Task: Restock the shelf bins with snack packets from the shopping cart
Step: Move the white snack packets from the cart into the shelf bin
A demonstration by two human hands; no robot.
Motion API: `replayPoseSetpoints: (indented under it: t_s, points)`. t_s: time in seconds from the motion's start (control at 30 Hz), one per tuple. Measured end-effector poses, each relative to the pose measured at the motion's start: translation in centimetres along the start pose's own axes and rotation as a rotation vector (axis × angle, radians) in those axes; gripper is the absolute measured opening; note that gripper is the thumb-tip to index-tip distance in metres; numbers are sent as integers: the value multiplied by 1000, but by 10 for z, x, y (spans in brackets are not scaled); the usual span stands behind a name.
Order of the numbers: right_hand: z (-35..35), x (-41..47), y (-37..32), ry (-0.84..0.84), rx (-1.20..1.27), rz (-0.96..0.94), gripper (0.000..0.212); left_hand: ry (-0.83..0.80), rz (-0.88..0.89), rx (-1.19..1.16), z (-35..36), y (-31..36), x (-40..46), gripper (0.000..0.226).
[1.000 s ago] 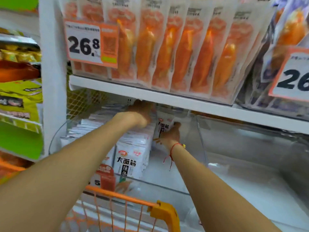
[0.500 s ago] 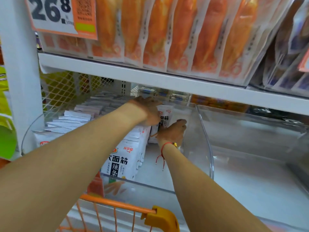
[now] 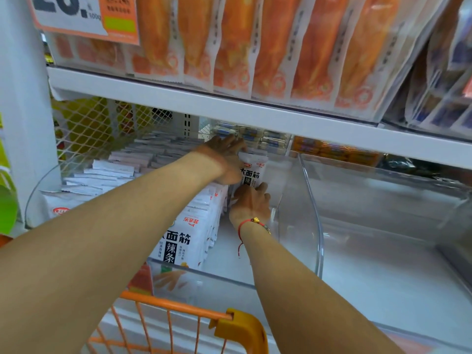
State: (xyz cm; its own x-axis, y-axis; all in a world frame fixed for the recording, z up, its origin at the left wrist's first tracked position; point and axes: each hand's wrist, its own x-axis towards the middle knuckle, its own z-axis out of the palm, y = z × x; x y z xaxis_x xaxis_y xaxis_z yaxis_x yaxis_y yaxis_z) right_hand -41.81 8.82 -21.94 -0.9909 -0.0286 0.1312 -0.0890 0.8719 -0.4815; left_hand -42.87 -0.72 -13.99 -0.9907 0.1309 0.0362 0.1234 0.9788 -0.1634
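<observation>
There is only one view, from a camera on the person's head. It looks forward and a little down into the clear shelf bin (image 3: 310, 200), from very near, under the white shelf board (image 3: 255, 116). Both forearms reach away from the lens into the picture. The orange cart rim (image 3: 178, 306) crosses the bottom edge, nearest the camera.

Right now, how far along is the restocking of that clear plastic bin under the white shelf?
Done: rows of white snack packets fill the left of the clear plastic bin. In hand: left hand and right hand set upright white packets at the back. Left: the bin's right side and the neighbouring clear bin look bare.
</observation>
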Motion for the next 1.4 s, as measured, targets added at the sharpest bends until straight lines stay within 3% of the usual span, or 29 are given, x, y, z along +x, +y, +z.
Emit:
replayPoseSetpoints:
  t_s: [0.17,0.37,0.57,0.87,1.07,1.2,1.3,1.4]
  points:
    - [3,3,0,-50,-122,-31,36,17,18,53,2,1,3,36]
    - [-6,2,-3,-185,-233,-64,40,-106,-54,97,-18,12,-12,57]
    - [-35,-14,-9,-441,-366,-98,57,-92,-39,77,-26,21,-41,48]
    - [-110,-87,-12,-272,-267,-398,29,114,-254,-233,-54,21,-151,40]
    - [-140,-151,-10,-294,-132,-656,23,106,-391,-413,-54,21,-260,35]
    - [-139,-199,-18,-297,-17,-801,18,-3,-509,-436,-38,15,-325,29]
    - [-120,-227,-30,-465,7,-939,14,-154,-586,-375,-14,13,-354,28]
    - [-85,-242,-41,-738,-190,-1034,44,-423,-557,-332,21,16,-361,45]
